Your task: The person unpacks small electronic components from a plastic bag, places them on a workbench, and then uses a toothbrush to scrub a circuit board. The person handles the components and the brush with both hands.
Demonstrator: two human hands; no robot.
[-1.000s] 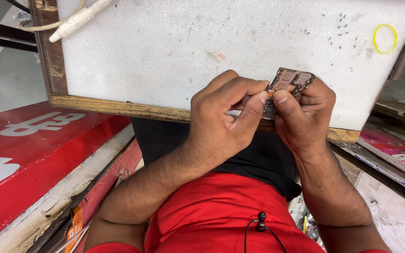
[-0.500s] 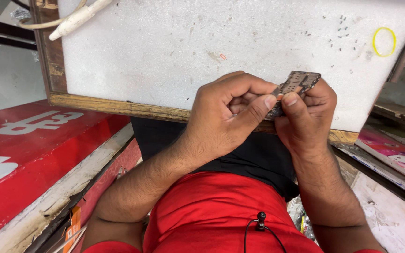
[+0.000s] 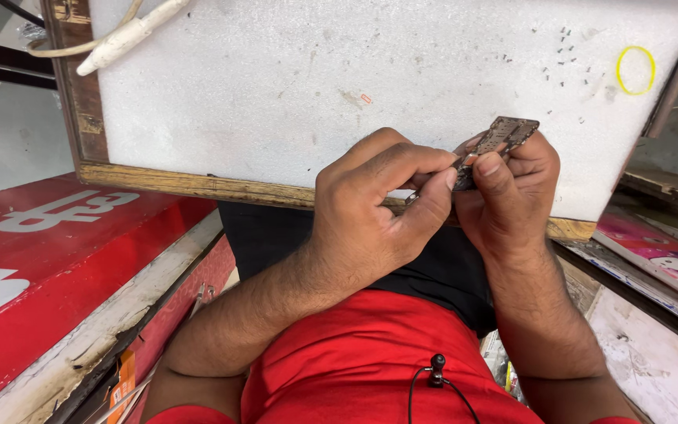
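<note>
Bright, even daylight; soft shadow beneath the hands, no glare, sharp focus, slight wide-angle stretch at edges.

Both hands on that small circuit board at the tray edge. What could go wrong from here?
1. The circuit board is pinched between the left hand and right hand past the wooden edge of the white foam board, over the lap; a slip would likely drop it there.
2. Bare thumbs press its components; it may bend or get smudged.
3. The loose tiny screws could scatter if the foam board is bumped.
</note>
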